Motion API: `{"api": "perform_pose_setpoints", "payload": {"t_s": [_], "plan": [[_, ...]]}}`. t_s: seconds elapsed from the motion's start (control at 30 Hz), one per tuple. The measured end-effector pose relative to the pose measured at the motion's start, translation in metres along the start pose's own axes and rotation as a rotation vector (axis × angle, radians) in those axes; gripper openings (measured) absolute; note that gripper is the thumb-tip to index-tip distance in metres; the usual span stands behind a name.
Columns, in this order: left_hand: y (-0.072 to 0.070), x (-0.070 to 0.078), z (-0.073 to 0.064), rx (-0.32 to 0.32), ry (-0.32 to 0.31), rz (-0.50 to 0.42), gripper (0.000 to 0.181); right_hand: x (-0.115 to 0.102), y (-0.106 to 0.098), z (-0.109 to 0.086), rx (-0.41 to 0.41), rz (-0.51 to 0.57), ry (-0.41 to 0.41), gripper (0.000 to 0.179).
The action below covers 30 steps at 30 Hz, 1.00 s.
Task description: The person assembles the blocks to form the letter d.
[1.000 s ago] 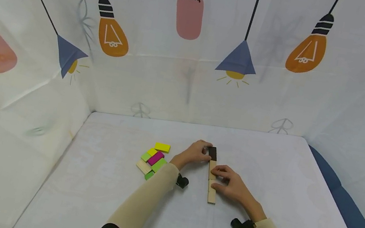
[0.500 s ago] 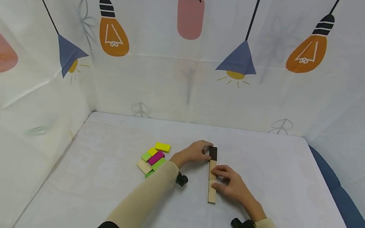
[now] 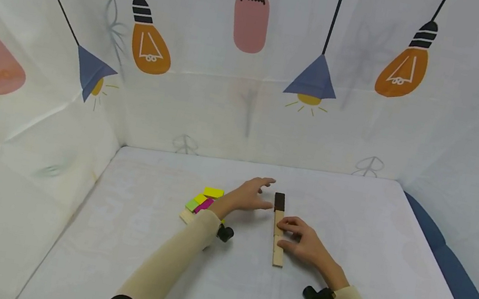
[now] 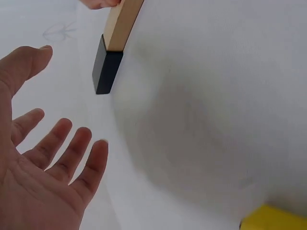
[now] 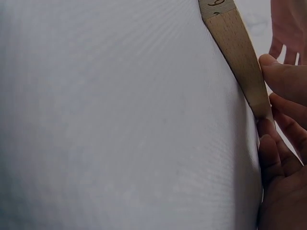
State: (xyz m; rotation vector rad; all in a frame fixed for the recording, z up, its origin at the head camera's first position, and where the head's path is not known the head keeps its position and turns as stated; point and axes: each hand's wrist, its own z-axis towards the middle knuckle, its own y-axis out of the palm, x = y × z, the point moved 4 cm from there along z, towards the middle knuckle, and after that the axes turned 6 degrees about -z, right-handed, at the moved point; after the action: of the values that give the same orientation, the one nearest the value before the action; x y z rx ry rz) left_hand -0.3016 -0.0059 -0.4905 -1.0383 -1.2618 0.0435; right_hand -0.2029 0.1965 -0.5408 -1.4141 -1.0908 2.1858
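Observation:
Plain wooden blocks lie end to end in a row on the white table, with a dark block at the far end. My right hand holds the row from the right side; thumb and fingers meet the wooden block in the right wrist view. Left of the dark block, my left hand hovers with spread fingers and holds nothing. In the left wrist view a gap separates the left hand from the black end block.
To the left sits a cluster of coloured blocks, with a yellow block at its back, a magenta block and a light green block. My left forearm partly covers it. A lamp-patterned sheet hangs behind the table.
My left hand has let go of the dark block and drawn back to the left, its fingers spreading. The right hand and the row have stayed in place.

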Motion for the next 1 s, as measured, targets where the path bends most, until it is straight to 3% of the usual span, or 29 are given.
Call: {"api": "perform_pose_setpoints", "payload": {"t_s": [0.33,0.53,0.7,1.0], "plan": [[-0.037,-0.017,-0.041,0.186,-0.076,-0.056,0.076,0.003,0.004,0.001,-0.005,0.006,0.010,0.043],[-0.051,-0.032,-0.068,0.257,-0.109,-0.087,0.076,0.003,0.003,0.000,0.005,-0.002,-0.013,0.043],[-0.059,-0.048,-0.085,0.312,-0.133,-0.038,0.077,0.001,0.002,0.001,0.002,-0.006,-0.008,0.043],[-0.061,-0.066,-0.101,0.417,-0.288,0.098,0.077,0.002,0.001,0.002,0.004,-0.003,-0.015,0.043]]}}
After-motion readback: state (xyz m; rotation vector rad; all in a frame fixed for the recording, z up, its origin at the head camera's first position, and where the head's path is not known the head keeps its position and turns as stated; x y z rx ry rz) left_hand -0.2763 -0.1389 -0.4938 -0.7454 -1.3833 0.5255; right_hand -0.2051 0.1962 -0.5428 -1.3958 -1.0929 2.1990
